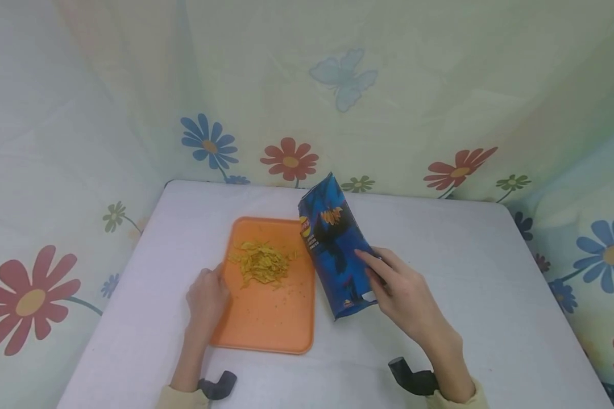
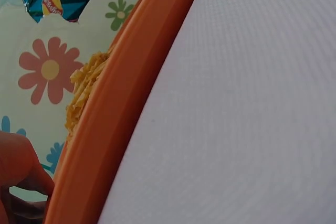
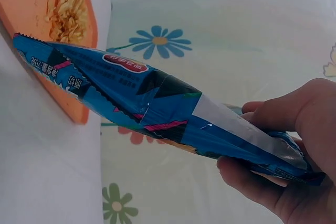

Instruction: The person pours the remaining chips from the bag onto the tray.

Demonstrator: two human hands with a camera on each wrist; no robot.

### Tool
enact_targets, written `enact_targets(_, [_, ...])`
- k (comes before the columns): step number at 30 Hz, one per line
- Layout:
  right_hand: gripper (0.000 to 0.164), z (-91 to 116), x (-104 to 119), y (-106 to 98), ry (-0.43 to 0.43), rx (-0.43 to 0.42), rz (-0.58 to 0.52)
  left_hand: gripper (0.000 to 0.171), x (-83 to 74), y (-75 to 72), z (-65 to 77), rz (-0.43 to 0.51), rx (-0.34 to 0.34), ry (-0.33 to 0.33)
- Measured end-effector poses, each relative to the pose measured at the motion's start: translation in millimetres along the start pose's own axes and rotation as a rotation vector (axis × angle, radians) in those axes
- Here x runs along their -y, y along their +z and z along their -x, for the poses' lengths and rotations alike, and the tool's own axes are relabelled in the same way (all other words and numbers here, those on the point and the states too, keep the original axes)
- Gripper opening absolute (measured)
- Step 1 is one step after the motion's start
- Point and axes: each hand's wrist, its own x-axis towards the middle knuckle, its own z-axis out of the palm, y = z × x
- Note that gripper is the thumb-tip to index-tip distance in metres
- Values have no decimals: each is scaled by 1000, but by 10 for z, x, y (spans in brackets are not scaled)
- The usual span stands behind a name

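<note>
We record a broad, white, cloth-covered tabletop (image 1: 455, 255) as the largest working surface. On it, left of centre, we find a flat, orange, rectangular tray with rounded corners (image 1: 271, 329), its long sides running from the near edge toward the far edge.

To the right of the tray we note a glossy, blue, printed snack packet (image 1: 335, 250), held up by the right hand (image 1: 405, 295). The packet's long axis slants: its far end leans left, toward the tray's far right corner, and its near end points back toward the person. From the grip, the body of the packet lies to the left and away; the right wrist view shows its far end directed at the tray. We judge this slant to be the governing relation. We cannot tell which end is open.

The right hand pinches the packet's right edge between thumb and fingers, nearer the lower end. The left hand (image 1: 207, 300) grips the tray's left rim and is well apart from the packet.

Smallest, a loose heap of yellow, crumpled snack pieces (image 1: 263, 264) rests on the tray's farther half, between both hands.
</note>
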Motion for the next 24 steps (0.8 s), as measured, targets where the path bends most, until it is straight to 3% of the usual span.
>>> enact_targets(24, [47,361,-215,-132,111,-70,135,42,-8,-5,-4,7,12,-7])
